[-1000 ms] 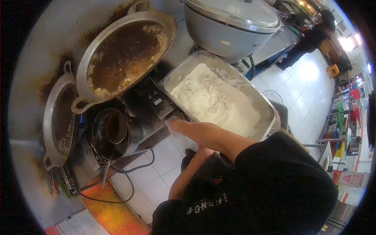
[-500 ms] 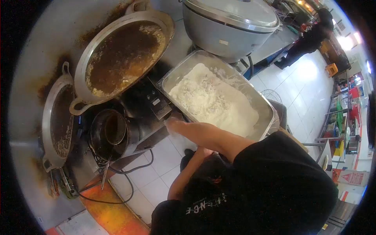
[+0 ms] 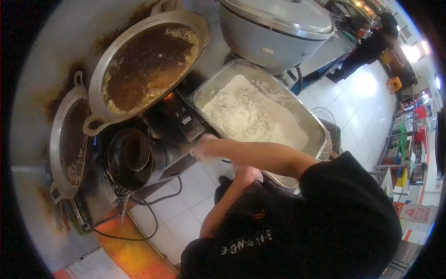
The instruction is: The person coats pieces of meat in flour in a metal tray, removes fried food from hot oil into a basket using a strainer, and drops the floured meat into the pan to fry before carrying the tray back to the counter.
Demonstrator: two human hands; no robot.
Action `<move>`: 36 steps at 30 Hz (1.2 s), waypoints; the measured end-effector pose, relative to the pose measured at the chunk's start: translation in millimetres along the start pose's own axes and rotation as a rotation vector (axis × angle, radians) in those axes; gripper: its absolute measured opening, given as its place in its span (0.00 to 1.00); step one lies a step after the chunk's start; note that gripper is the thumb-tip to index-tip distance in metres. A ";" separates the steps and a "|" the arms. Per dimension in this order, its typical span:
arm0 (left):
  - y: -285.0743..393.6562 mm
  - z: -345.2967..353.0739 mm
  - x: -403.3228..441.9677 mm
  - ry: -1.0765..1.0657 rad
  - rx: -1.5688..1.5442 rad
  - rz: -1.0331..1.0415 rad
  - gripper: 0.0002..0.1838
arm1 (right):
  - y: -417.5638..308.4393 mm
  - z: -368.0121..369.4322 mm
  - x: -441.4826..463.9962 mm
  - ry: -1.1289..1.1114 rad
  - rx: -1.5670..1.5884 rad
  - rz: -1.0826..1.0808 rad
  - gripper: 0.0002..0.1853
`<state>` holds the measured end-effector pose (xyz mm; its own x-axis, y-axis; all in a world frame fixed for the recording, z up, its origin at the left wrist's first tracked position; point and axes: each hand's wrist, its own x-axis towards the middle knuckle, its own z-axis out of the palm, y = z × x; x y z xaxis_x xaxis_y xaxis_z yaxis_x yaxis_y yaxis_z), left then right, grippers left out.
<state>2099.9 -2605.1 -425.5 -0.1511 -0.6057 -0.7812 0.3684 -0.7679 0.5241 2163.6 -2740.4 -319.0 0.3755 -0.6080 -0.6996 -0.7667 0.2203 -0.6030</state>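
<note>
My right hand (image 3: 206, 147) is off the lower left corner of a metal tray (image 3: 320, 128), close to the stove's front edge. It is blurred, and its fingers are not clear. Below my right forearm is my left hand (image 3: 247, 175), pale as if dusted, in front of my dark clothes; its fingers are mostly hidden. I cannot make out anything held in either hand. White flour (image 3: 260, 116) with clumps lies heaped in the tray.
A large wok of dark, foamy oil (image 3: 148, 69) sits on the stove, with a narrower-looking wok (image 3: 69, 139) left of it. A black pan (image 3: 118, 158) stands lower down. A big lidded pot (image 3: 269, 42) is behind the tray. Another person (image 3: 371, 44) stands far off.
My right hand has shifted slightly left and its forearm has lifted away from the tray. More of my left hand shows. An orange glow now appears beside the large wok.
</note>
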 end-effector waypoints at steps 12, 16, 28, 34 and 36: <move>75.3 54.7 -75.4 0.227 -0.272 0.362 0.19 | 105.9 -195.4 -22.8 0.463 -0.847 -0.217 0.31; 56.9 40.3 -59.3 0.276 -0.194 0.132 0.24 | 94.0 -214.0 -27.6 0.098 -0.733 -0.180 0.26; 27.4 17.3 -19.6 0.058 0.023 0.412 0.38 | 167.5 -232.5 -46.8 0.249 -0.611 -0.168 0.22; 59.3 37.7 -49.8 0.024 -0.381 0.412 0.20 | -16.4 -256.7 -131.3 0.593 -0.429 -0.511 0.20; 67.6 45.9 -62.3 0.045 -0.426 0.413 0.15 | -65.5 -260.5 -131.3 0.674 -0.390 -0.737 0.22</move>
<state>2092.2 -2628.9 -325.8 0.1189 -0.8195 -0.5605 0.7254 -0.3138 0.6126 2028.8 -2873.7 -87.7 0.5400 -0.8137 0.2151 -0.6265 -0.5593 -0.5429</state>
